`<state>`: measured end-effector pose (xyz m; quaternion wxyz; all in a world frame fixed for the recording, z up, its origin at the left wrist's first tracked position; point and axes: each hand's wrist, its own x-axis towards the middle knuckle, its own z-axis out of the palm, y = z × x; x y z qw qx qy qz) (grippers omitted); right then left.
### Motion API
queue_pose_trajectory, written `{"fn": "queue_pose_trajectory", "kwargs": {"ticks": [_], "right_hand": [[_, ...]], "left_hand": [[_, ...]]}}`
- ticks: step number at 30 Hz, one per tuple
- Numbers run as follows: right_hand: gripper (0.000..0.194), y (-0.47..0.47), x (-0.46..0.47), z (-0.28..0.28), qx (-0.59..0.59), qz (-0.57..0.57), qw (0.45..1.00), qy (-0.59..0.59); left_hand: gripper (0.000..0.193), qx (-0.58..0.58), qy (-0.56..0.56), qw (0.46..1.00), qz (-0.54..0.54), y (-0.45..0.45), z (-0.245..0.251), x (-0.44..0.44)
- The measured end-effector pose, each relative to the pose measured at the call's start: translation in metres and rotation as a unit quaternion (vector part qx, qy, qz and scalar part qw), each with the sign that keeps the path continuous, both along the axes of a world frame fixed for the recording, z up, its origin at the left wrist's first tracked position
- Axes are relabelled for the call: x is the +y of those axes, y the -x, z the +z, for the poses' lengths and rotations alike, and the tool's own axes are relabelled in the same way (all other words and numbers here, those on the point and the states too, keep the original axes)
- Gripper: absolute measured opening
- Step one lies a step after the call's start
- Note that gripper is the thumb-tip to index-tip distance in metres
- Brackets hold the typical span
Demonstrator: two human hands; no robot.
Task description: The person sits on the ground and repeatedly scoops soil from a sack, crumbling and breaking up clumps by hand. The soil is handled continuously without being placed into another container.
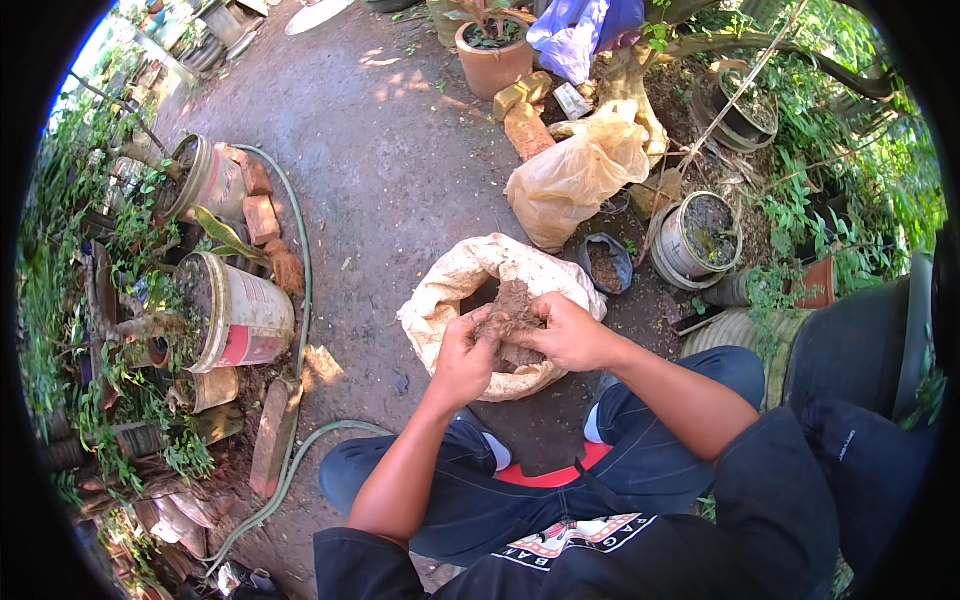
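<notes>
A clump of brown soil (516, 306) is gripped between my two hands, above a white woven sack (442, 281) with a rolled-down rim. My left hand (466, 360) holds the clump from its left side. On the other side my right hand (574, 330) has its thumb and fingers pressed on the same clump. More dark soil shows inside the sack, partly hidden by my hands. Just right of the sack stands a small dark grow bag (606, 264) with brown crumbly material in it.
A translucent plastic bag (574, 180) lies beyond the sack. Planted plastic buckets (251, 311) line the left, beside a green hose (304, 247) and bricks (261, 220). A potted bucket (697, 236) stands at right, and a terracotta pot (495, 67) farther back.
</notes>
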<state>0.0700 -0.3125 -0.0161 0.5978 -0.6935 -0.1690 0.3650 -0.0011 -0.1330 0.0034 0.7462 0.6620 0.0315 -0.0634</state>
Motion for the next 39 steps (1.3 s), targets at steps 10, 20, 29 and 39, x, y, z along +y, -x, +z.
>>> {"fn": "queue_pose_trajectory", "kwargs": {"ticks": [10, 20, 29, 39], "right_hand": [[0.033, -0.001, 0.0, 0.01, 0.112, -0.018, 0.987, -0.117], [0.038, -0.005, -0.004, 0.015, 0.196, 0.071, 0.973, -0.101], [0.046, -0.007, -0.001, 0.009, -0.081, 0.089, 0.993, -0.009], [0.031, -0.005, 0.002, 0.013, 0.291, 0.048, 0.937, -0.187]], "left_hand": [[0.037, 0.074, 0.231, 0.97, 0.005, -0.001, -0.011, 0.001], [0.026, 0.004, -0.193, 0.965, -0.18, -0.011, 0.023, 0.018], [0.028, 0.037, -0.251, 0.956, -0.148, -0.012, 0.026, 0.023], [0.015, -0.041, -0.13, 0.99, -0.037, -0.018, 0.018, 0.035]]}}
